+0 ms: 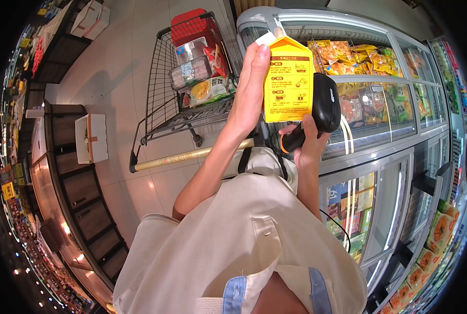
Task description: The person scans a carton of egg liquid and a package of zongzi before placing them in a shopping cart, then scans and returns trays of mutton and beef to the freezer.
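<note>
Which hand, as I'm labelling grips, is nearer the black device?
Right: the right hand grips the black device; the left hand is left of it, holding the yellow carton.

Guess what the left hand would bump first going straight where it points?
Past the carton it holds, the left hand would probably meet the freezer first, though depth is unclear.
</note>
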The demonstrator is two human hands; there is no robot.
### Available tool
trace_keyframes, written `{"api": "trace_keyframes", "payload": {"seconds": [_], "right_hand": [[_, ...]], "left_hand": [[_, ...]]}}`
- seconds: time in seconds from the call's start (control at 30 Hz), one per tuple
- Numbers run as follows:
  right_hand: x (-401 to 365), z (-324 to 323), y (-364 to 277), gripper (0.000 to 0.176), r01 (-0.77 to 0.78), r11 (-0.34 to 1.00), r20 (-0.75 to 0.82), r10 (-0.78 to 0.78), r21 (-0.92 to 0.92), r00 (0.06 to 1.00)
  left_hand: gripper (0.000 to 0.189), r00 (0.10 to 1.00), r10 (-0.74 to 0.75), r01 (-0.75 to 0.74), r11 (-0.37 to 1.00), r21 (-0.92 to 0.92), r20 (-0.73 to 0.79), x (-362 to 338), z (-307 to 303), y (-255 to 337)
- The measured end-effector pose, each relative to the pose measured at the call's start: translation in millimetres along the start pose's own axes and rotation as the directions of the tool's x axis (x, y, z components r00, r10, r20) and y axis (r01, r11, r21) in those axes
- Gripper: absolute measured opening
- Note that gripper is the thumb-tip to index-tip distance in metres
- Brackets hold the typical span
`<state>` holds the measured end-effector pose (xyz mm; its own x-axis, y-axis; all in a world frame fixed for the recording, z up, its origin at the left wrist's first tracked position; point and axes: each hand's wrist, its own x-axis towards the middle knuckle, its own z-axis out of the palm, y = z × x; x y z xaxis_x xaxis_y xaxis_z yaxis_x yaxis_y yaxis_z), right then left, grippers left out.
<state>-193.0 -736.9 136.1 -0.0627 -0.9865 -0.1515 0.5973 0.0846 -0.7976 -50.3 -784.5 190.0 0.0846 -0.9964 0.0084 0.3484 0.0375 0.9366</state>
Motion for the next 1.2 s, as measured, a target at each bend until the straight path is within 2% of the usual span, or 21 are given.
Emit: {"api": "trace_keyframes", "payload": {"seconds": [0.37,0.47,0.97,1.07,1.2], "right_hand": [[-0.2,-0.5,0.8,0.036,0.012,1.000,0.008,-0.012,0.010,1.000],[-0.1,-1.4,1.4,0.036,0.009,1.000,0.019,-0.010,0.010,1.000],[-1.1,0.4,-1.4,0.035,-0.007,1.000,0.015,0.007,0.003,1.000],[-0.5,-0.4,-1.1,0.036,0.000,1.000,0.013,0.000,0.003,1.000],[-0.7,1.5,-2.0,0.037,0.005,1.000,0.013,-0.005,0.006,1.000]], "left_hand": [[0.052,1.000,0.022,-0.021,0.999,0.033,-0.021,-0.4,1.5,1.8],[0.067,0.997,0.005,-0.002,0.999,0.041,-0.072,-0.4,1.0,-1.6],[0.064,0.997,-0.014,0.016,0.999,0.034,-0.070,-1.6,4.4,3.4],[0.053,1.000,0.013,-0.012,1.000,0.020,-0.021,-1.1,4.1,4.9],[0.053,1.000,0.018,-0.017,0.999,0.043,-0.026,-1.0,4.4,5.3]]}}
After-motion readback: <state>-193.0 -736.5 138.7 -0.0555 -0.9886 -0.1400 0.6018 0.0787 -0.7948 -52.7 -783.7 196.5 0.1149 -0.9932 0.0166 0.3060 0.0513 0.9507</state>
